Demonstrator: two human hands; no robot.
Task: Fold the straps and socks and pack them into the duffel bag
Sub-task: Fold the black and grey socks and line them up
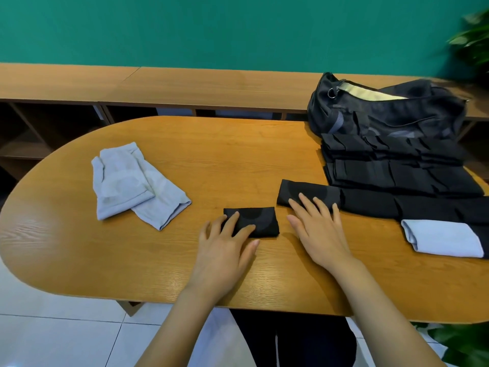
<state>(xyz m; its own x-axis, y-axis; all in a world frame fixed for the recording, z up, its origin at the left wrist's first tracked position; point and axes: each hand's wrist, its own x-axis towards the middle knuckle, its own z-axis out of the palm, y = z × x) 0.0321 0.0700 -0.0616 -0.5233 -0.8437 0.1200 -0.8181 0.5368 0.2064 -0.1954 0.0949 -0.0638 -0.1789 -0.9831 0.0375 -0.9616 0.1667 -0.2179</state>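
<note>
Down on the oval wooden table [185,154] both hands lie flat with their fingers spread and straight, pinching nothing. The left hand [225,250] rests its fingertips on a small folded black strap [263,221] near the front edge, with the thumb beside it on the bare wood. The right hand [317,231] presses its fingertips on a second folded black strap [309,190], just behind and to the right of the first, the two apart. That second piece lies against a long black band [423,207] running off to the right; whether they are one piece I cannot tell. Behind the band sits a stack of folded black straps [397,170], touching the front of the dark duffel bag [383,115], which stands at the table's far right corner — its zip is open and a pale lining shows. A folded pale blue sock [447,241] lies partly on the band, near the right edge. Well to the left, two unfolded pale blue socks [127,181] lie crossed, one over the other. Beyond the table run a low wooden shelf unit [185,83] and a green wall [211,27], with plant leaves [473,41] at the far right.
</note>
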